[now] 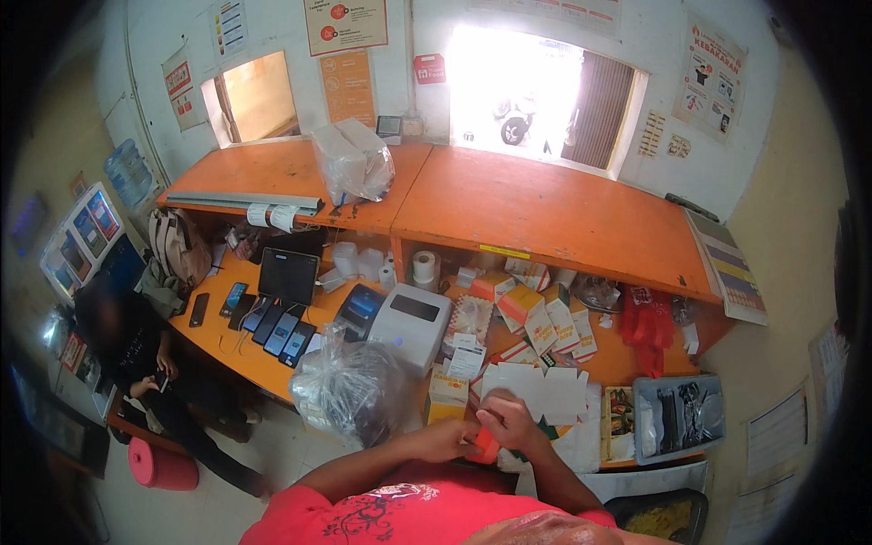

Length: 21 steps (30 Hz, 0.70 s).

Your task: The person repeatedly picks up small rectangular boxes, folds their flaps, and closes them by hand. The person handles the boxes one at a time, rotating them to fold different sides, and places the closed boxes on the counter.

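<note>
Close to my body, my left hand (447, 441) is closed on the edge of a small orange carton (486, 446), mostly covered by my hands. Just right of it, my right hand (509, 422) is bent over the same carton with its fingers curled against it. Beyond my hands lies an unfolded white carton blank (536, 389) with flaps. A yellow-and-white food box (448, 397) stands left of it, with a paper receipt (466, 358) nearby. Further back, several orange, yellow and white boxes (542, 324) are piled together.
A clear plastic bag (350, 391) fills the desk's front left, beside a white printer (411, 325) and several phones (281, 334). At right sits a grey tray (642, 400) of black-wrapped items. A person (136, 354) sits left, near a pink bin (162, 465). An orange counter (545, 213) runs behind.
</note>
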Motion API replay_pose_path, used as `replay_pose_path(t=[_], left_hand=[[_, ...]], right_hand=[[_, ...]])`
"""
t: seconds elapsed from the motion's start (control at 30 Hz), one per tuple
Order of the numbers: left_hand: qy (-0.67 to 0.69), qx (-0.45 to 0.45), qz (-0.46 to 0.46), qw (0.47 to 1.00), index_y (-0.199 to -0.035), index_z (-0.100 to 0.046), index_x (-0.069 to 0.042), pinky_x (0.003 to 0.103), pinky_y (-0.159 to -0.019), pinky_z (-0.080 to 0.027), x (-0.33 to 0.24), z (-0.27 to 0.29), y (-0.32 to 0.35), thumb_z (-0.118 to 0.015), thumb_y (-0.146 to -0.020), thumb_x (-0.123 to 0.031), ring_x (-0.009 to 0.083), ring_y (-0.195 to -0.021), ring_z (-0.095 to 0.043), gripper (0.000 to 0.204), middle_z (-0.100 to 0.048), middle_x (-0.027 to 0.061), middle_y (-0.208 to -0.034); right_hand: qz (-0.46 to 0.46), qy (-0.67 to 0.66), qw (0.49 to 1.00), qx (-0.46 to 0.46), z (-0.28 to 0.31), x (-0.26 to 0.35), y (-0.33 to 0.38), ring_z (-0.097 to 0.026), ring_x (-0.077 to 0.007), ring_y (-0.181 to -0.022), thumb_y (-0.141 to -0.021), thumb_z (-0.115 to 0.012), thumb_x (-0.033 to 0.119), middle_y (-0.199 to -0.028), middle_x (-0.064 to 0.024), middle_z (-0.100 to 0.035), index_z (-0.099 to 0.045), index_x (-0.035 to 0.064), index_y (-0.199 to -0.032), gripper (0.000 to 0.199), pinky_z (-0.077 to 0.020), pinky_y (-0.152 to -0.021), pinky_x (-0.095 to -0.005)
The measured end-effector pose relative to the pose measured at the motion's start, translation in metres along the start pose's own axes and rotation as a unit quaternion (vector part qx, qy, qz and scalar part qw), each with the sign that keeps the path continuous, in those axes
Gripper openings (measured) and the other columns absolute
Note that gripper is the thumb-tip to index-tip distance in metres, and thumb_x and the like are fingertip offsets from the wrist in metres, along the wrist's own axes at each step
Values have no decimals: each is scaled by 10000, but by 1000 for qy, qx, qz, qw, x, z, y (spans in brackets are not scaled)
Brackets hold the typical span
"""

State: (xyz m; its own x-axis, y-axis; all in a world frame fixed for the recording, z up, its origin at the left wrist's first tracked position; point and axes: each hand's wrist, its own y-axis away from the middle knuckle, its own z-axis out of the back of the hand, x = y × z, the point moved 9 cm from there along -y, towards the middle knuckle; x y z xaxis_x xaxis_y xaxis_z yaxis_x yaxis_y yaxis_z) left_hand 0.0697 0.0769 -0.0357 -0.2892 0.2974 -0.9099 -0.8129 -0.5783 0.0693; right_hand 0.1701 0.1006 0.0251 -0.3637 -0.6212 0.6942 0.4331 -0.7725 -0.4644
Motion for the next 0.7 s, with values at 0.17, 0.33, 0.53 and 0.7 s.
replay_pose_path(t=[0.17, 0.33, 0.53, 0.7], left_hand=[[-298, -285, -102, 905, -1227, -597, -31, 384, -905, -497, -43, 74, 25, -709, -900, -227, 302, -1008, -669, 398, -692, 192, -1052], [82, -333, 68, 937, -1223, -586, -18, 367, -861, -522, 36, 91, 31, -676, -964, -240, 220, -949, -669, 353, -702, 126, -1009], [43, -275, 54, 959, -1209, -559, -18, 361, -716, -528, 29, 63, 12, -636, -992, -235, 207, -822, -675, 317, -698, 134, -949], [-27, -173, 47, 983, -1164, -515, 3, 473, -720, -510, 10, 31, -5, -620, -997, -252, 432, -881, -675, 323, -671, 268, -945]], right_hand=[[-177, -104, 978, -45, -13, -55, 47, -586, -166, -680, -950, -602, 93, -710, -65, -561, -576, -3, -781, 196, -489, -676, -329], [-257, -394, 849, -240, -4, -108, 82, -623, -174, -786, -985, -549, 79, -811, -82, -614, -602, -32, -891, 155, -511, -808, -298], [-168, -30, 978, -116, 26, -62, 51, -661, -215, -942, -974, -576, 116, -1011, -133, -697, -661, -24, -1140, 233, -509, -869, -330], [-275, -152, 949, -6, -8, -38, 46, -662, -184, -951, -957, -622, 137, -1037, -125, -717, -670, -14, -1135, 238, -507, -856, -326]])
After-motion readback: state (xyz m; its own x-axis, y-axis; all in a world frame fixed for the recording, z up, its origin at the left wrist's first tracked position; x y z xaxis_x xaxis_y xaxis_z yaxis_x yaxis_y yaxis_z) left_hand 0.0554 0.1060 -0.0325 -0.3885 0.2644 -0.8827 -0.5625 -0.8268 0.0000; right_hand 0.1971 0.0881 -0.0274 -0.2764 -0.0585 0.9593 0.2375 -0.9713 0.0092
